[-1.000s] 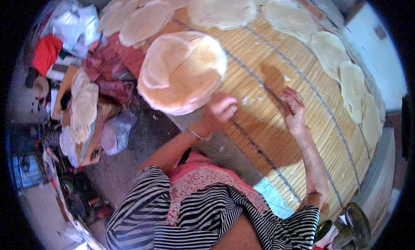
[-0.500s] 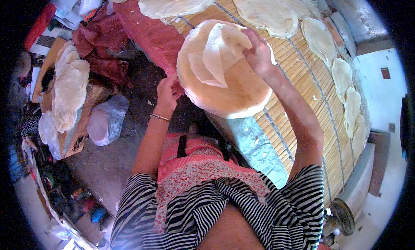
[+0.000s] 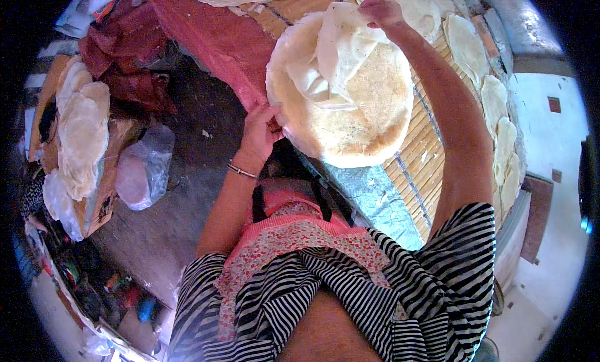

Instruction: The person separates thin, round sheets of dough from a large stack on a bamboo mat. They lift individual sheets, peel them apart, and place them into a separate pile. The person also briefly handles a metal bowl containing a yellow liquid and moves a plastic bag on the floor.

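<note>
A thick stack of thin, round, pale dough sheets (image 3: 375, 124) lies on the bamboo mat in front of me, toasted brown in patches. Its top sheet (image 3: 340, 49) is peeled up and folded over itself, translucent and creased. At the far right edge of the stack, my right hand (image 3: 382, 13) is closed with the lifted sheet's edge in its fingers. My left hand (image 3: 258, 134) pinches the near left rim of the stack, beside the red cloth (image 3: 219, 49); its fingertips are partly hidden. A bracelet circles the left wrist.
More round sheets (image 3: 465, 46) are spread along the far and right edges of the bamboo mat (image 3: 403, 190). A blue plastic sheet (image 3: 369, 196) covers the near corner. On the left, a cardboard box (image 3: 115, 168) carries a pile of sheets (image 3: 84, 140) beside a clear plastic bag (image 3: 147, 168).
My right hand has moved up and away, drawing the top sheet farther off the stack and folding it. My left hand stays at the rim. The whole view has shifted slightly.
</note>
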Demonstrator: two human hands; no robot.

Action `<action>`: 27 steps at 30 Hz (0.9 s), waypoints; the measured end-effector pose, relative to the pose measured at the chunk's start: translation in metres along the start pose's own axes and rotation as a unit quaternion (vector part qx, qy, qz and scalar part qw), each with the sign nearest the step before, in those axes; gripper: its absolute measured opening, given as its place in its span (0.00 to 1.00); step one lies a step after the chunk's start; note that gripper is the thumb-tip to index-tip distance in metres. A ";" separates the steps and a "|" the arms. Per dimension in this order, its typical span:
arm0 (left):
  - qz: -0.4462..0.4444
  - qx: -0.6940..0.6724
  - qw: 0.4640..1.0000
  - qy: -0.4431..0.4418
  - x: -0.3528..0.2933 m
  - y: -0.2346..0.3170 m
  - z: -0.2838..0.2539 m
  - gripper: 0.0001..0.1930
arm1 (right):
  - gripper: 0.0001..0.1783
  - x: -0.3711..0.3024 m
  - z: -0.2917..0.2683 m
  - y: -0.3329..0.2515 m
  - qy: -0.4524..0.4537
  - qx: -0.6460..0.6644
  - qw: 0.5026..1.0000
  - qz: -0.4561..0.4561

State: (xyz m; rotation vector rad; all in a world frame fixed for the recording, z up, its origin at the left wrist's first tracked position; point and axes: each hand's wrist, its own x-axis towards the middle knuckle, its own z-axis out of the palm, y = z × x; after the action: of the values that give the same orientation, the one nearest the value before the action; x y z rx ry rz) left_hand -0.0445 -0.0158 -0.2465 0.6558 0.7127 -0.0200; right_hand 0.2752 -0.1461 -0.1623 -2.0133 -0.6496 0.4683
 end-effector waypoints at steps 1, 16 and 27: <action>-0.002 -0.015 1.000 -0.004 -0.002 0.001 0.003 0.09 | 0.06 -0.002 0.004 0.000 0.034 -0.035 0.998 0.025; 0.525 0.713 0.450 0.118 -0.013 0.026 0.062 0.26 | 0.01 -0.083 -0.031 -0.078 0.022 0.104 0.992 -0.067; 0.679 0.543 0.492 -0.027 0.066 0.108 0.100 0.05 | 0.04 -0.084 -0.166 -0.072 0.122 0.295 0.945 -0.076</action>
State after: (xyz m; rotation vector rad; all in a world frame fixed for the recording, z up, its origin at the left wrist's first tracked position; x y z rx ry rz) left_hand 0.0911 0.0278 -0.1711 2.3287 -0.2001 1.0767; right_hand 0.2841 -0.2784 -0.0126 -1.4099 -0.4385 0.2712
